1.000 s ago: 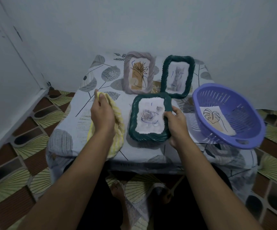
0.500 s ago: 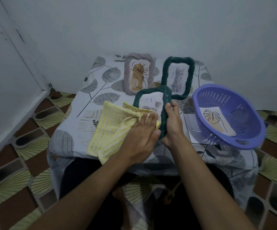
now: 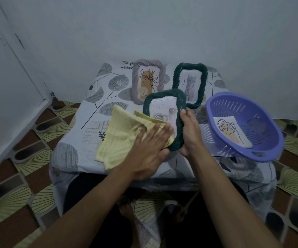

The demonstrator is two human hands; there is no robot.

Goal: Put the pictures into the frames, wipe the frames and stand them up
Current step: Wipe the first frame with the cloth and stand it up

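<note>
Our left hand [image 3: 148,149] presses the yellow striped cloth [image 3: 121,138] (fingers straight) onto the nearer green frame [image 3: 162,97]. Our right hand [image 3: 191,135] grips its three o'clock edge.

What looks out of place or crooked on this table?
The purple basket stands out: it sits tilted at the right edge of the table and seems to overhang it, with an unframed leaf picture lying inside. The nearer green frame leans only because the right hand grips it while the left hand presses the yellow cloth on it.
</note>
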